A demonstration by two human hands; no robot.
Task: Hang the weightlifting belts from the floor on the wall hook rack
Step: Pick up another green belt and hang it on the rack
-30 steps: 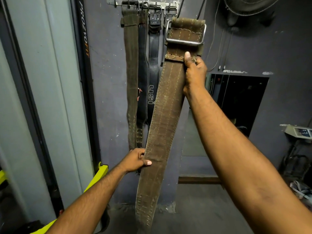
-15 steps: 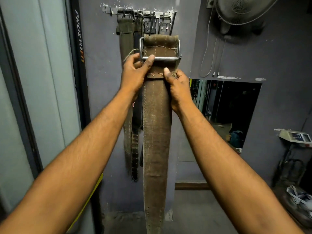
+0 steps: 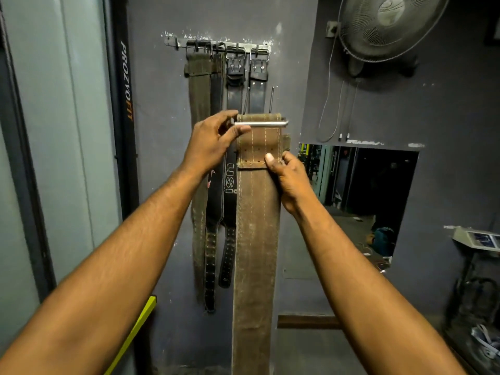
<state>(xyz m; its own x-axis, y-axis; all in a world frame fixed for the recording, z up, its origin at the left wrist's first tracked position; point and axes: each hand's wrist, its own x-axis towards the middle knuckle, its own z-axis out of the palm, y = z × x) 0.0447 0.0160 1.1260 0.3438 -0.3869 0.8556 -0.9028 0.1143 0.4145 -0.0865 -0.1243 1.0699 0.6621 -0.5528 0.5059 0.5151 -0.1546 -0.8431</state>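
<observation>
A wide brown suede weightlifting belt point(image 3: 255, 239) hangs straight down in front of me, held up by both hands. My right hand point(image 3: 289, 180) grips its right edge just below the stitched fold. My left hand point(image 3: 211, 143) pinches the left end of its steel buckle point(image 3: 261, 124), whose two prongs stick upward. The wall hook rack point(image 3: 219, 46) is mounted above on the grey wall. Several belts hang from it: an olive one point(image 3: 199, 104) at the left and black leather ones point(image 3: 234, 85) beside it. The held buckle is well below the rack.
A wall fan point(image 3: 389, 25) is mounted at the upper right. A dark opening point(image 3: 359, 196) in the wall lies to the right of the belts. A black upright with orange lettering point(image 3: 125, 104) and a yellow bar point(image 3: 135, 334) stand at the left.
My left hand shifted from the belt's fold to the buckle's left end. The buckle has tipped so its prongs point up. The rack now sits farther above the belt's top.
</observation>
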